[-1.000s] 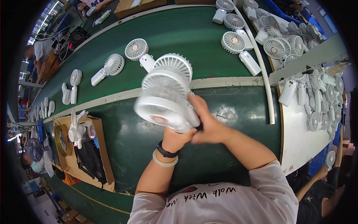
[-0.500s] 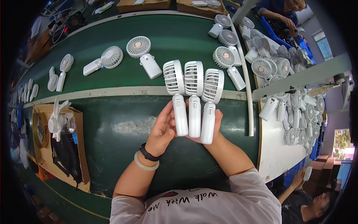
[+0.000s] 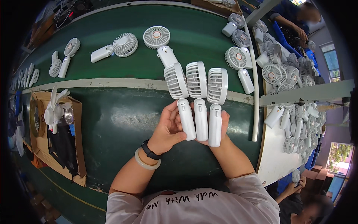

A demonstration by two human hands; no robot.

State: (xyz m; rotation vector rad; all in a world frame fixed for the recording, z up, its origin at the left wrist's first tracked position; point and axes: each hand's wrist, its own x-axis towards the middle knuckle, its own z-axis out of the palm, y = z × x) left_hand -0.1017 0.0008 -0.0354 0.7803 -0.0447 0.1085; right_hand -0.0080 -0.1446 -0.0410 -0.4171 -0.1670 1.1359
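Three white handheld fans stand side by side between my hands, heads up and grilles seen edge-on: the left fan (image 3: pixel 187 119), the middle fan (image 3: pixel 200 119) and the right fan (image 3: pixel 215 125). My left hand (image 3: pixel 169 128) is closed around the left side of the group, its thumb against the left fan's handle. Behind the right fan's handle my right hand (image 3: pixel 224 125) grips from the right, most of its fingers hidden. Just beyond the fan heads, another white fan (image 3: pixel 156 37) lies on the green belt, its handle partly covered.
Several more fans lie along the green belt (image 3: pixel 108 31), among them one fan (image 3: pixel 125 44). A white pipe (image 3: pixel 255 93) borders a white table (image 3: pixel 274 164) heaped with fans. Co-workers sit at right. At left stands a cardboard box (image 3: pixel 80 138) holding a white-bladed fan.
The view has shifted, and the fans on the belt appear further right and higher. My left thumb now reaches onto the left fan's handle. The right fan stands more upright.
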